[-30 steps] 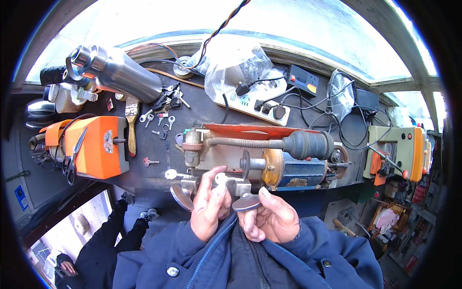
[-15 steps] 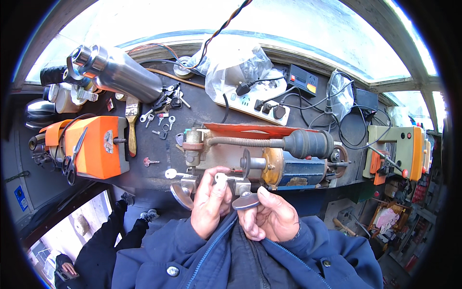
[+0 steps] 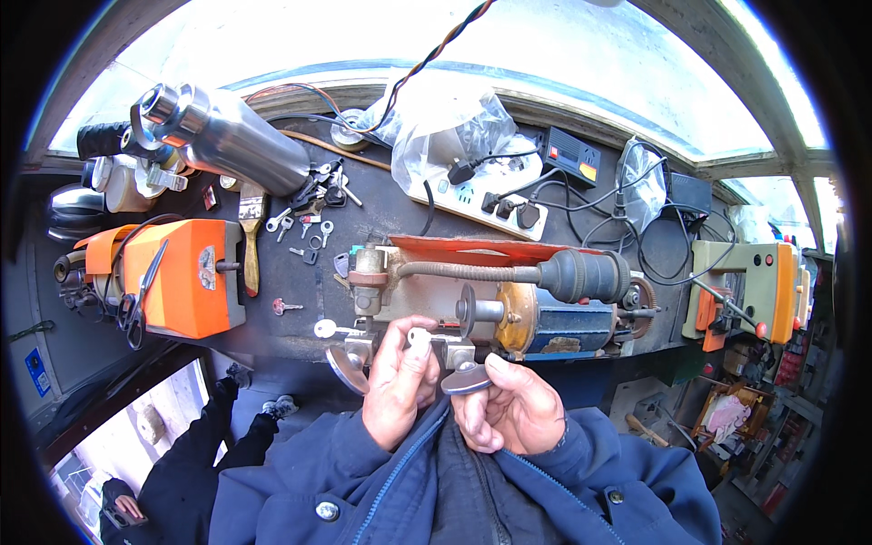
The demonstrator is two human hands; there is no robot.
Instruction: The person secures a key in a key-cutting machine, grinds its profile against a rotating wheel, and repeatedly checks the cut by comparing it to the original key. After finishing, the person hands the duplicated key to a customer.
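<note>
At the bench's near edge, in the head view, my forearms enter from below, both hands raised before the jacket. My left hand (image 3: pixel 395 386) is upright, thumb and fingers pinching the pale key (image 3: pixel 419 337), which sits at the right clamp (image 3: pixel 457 353) of the key machine (image 3: pixel 570 328). My right hand (image 3: pixel 515 404) is palm up, fingers curled, thumb and fingers grasping the round knob (image 3: pixel 466 380) below that clamp. A second key (image 3: pixel 325 328) sits at the left clamp, above the left knob (image 3: pixel 346 369). Directly behind the clamps stands the wheel (image 3: pixel 467 311); the flexible tube (image 3: pixel 468 271) spans the machine beyond. Farther left: loose keys (image 3: pixel 287 307), a brush (image 3: pixel 251 241), an orange machine (image 3: pixel 173 280). Beyond: a power strip (image 3: pixel 530 219) with cables.
</note>
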